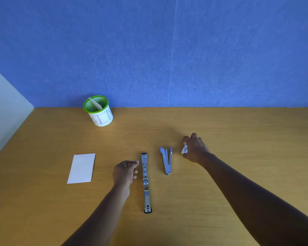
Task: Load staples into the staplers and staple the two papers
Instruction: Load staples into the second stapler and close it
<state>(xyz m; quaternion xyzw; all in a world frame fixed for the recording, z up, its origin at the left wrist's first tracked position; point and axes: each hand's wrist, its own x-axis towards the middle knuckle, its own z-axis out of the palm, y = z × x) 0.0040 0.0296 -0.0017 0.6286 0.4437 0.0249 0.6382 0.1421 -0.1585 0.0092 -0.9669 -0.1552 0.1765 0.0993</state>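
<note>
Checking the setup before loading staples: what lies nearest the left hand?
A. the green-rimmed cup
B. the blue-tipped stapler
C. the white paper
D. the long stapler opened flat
D: the left hand sits right beside the long stapler, with the others farther off.

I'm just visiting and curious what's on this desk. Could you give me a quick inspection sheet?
Surface: tan wooden table.
Job's things: long stapler opened flat; small stapler partly open, to its right; white paper lying flat at left.
Clutter: green-rimmed pot marked BIN, paper scrap inside.
Hands: left hand loosely curled beside the long stapler, holding nothing; right hand pinches a small white thing in its fingers.
Cables: nothing seen.
Surroundings: blue wall behind.
</note>
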